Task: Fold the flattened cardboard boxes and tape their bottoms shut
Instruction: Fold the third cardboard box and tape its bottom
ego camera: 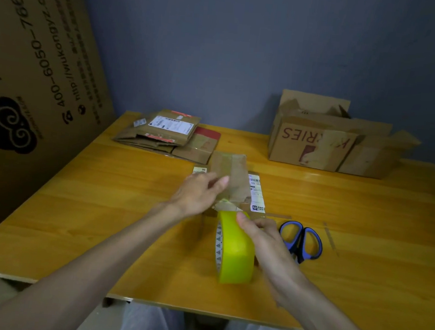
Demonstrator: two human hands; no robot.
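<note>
A small cardboard box (232,175) is positioned at the centre of the table (95,206), one flap raised toward the wall. It is pressed by the left hand (199,193), whose fingers are laid fairly straight against its near side. A yellow tape roll (235,257) is held on edge just in front of the box by the right hand (266,240); the thumb is curled over the top of the roll. Blue-handled scissors (302,239) are located just beside the right hand. A stack of flattened boxes (166,133) is placed at the far left, and assembled boxes (319,145) at the far right.
</note>
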